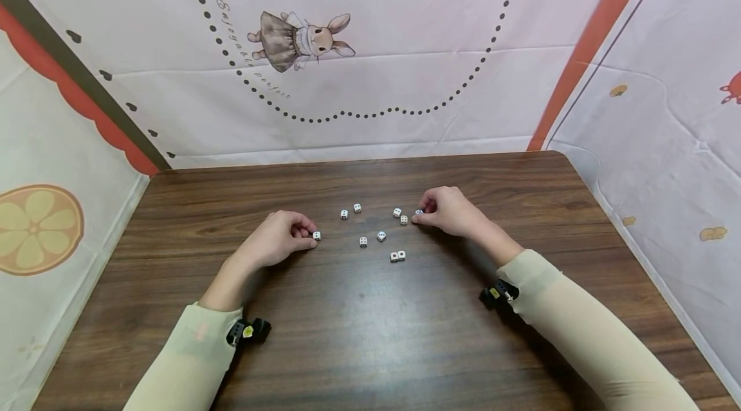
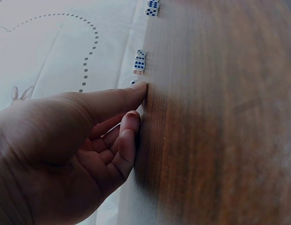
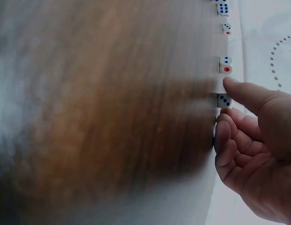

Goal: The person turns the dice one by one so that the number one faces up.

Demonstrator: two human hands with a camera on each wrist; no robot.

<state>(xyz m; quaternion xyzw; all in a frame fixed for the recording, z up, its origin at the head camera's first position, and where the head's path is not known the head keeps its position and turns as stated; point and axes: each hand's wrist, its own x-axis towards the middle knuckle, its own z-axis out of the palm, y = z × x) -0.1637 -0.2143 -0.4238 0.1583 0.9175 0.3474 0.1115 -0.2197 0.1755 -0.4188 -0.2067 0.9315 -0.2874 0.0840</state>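
Observation:
My left hand (image 1: 276, 238) is low over the dark wooden table, its thumb and index fingertips at a small white die (image 1: 316, 235). In the left wrist view the thumb of the left hand (image 2: 84, 136) covers most of that die (image 2: 134, 83). To the right, my right hand (image 1: 454, 210) has its thumb and curled index finger around another white die (image 1: 419, 212). The right wrist view shows this die (image 3: 224, 100) with blue pips, between the thumb and fingers of the right hand (image 3: 258, 140).
Between the hands lie several loose dice, among them a die (image 1: 357, 208) at the back, a die (image 1: 381, 236) in the middle and two touching ones, one a die (image 1: 394, 257) nearer me. A printed cloth (image 1: 405, 83) hangs behind the table (image 1: 347, 347).

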